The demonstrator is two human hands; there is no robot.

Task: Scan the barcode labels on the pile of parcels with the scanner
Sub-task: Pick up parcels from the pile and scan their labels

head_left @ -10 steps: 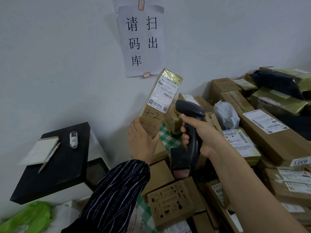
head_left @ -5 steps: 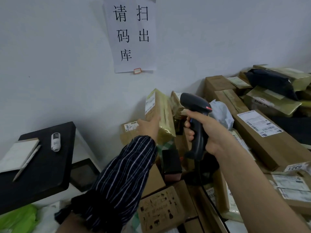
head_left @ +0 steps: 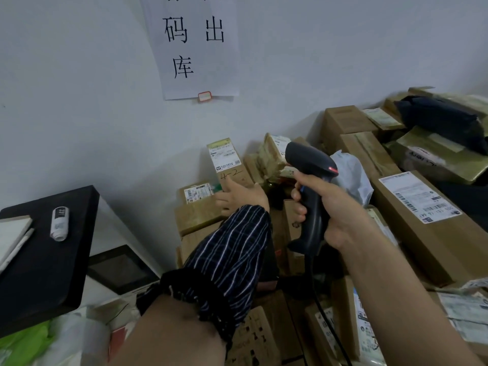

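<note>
Parcel pile (head_left: 348, 122): brown cartons and taped packets heaped along the wall from centre to right edge, most lying label-up, presumably so the barcodes can be read without turning anything. Piece in question: 4-2 parcel (head_left: 229, 165), slim, stood on end and leaned against the wall at the pile's left end, its white label (head_left: 224, 154) facing out; judged to be set apart from the heap so that it is not picked twice. Left hand (head_left: 239, 195): fingers straight and relaxed, grasping nothing, thumb tip at the parcel's lower end, apparently steadying it; firm contact cannot be confirmed. Under that hand, a flat carton (head_left: 198, 210), label up. Scanner (head_left: 314, 207): dark pistol-grip type, held above the pile just right of the 4-2 parcel, nose turned left toward the wall end. Right hand (head_left: 340, 207): clenched round the handle, index finger by the trigger, a hold that suits an immediate next read. Cable (head_left: 327, 323) drops from the butt between cartons. Adjacent: white bag (head_left: 351, 173); long carton (head_left: 422, 233) with a large label. Periphery: paper notice (head_left: 195, 48) on the wall above; black tabletop (head_left: 45, 260) at left, bearing a small white cylinder (head_left: 60, 223) and a notebook (head_left: 13, 233).
</note>
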